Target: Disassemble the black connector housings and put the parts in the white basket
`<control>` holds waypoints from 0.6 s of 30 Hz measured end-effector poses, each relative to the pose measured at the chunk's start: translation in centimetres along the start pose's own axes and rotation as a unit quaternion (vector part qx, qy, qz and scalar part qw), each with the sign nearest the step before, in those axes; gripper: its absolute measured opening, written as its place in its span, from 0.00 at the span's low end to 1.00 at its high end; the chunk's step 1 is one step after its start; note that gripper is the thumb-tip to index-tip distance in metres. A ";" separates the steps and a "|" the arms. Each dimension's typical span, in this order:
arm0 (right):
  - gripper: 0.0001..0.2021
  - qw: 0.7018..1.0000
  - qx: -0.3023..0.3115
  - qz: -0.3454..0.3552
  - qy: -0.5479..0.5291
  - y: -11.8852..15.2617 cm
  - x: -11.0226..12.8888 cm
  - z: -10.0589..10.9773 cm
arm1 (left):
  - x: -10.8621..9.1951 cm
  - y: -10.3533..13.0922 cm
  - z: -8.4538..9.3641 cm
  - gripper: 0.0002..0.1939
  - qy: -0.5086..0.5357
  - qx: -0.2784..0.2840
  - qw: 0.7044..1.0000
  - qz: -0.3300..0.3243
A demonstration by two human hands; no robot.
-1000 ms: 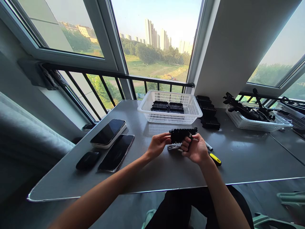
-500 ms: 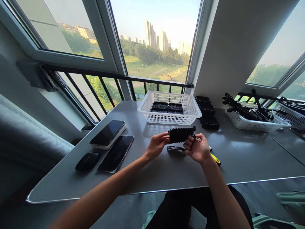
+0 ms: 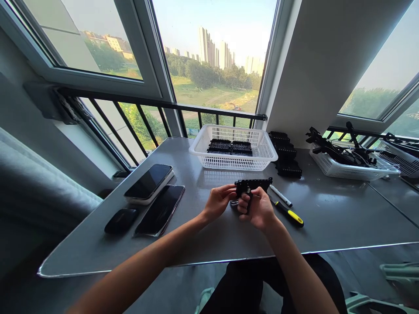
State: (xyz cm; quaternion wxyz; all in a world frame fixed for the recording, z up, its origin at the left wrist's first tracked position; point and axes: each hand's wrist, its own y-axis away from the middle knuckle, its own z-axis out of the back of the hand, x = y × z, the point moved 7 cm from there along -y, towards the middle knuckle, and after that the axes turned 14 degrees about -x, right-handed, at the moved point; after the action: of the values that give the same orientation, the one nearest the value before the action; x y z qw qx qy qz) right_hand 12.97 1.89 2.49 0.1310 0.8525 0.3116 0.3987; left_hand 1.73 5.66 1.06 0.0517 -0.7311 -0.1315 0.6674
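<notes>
Shifted leftward along the black ridged part (image 3: 253, 183), the right hand (image 3: 260, 211) bares more of the yellow-black tool (image 3: 293, 216) — work seemingly now nears the part's left end, which the left hand (image 3: 218, 203) pinches above the counter (image 3: 229, 240); right fingers curl round a small metal-tipped piece (image 3: 248, 190).

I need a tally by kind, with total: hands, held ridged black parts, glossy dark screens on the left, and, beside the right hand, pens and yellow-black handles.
Left hand and right hand: 2
Ridged black part: 1
Glossy dark screens: 2
Pen: 1
Yellow-black handle: 1
Total: 7
</notes>
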 end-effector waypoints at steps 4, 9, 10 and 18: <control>0.10 1.000 0.010 0.004 0.019 -0.2 -0.6 -0.5 | -0.1 0.3 -0.2 0.15 -0.011 0.000 1.000 0.001; 0.10 0.999 0.005 0.003 0.045 -0.4 -1.0 -0.8 | -0.4 0.5 -0.3 0.14 -0.015 -0.007 1.000 0.005; 0.10 0.999 0.007 0.004 0.051 -0.3 -1.1 -0.9 | -0.5 0.5 -0.3 0.14 -0.014 -0.008 1.000 0.006; 0.15 0.974 -0.082 0.135 0.160 0.3 1.0 0.5 | 0.5 -0.3 0.6 0.27 0.070 -0.055 0.991 0.103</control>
State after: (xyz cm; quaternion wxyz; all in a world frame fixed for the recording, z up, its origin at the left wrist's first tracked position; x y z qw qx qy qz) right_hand 13.95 2.32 2.94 0.0941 0.7982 0.1767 0.5682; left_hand 1.09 6.03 0.61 -0.0486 -0.7877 -0.0880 0.6078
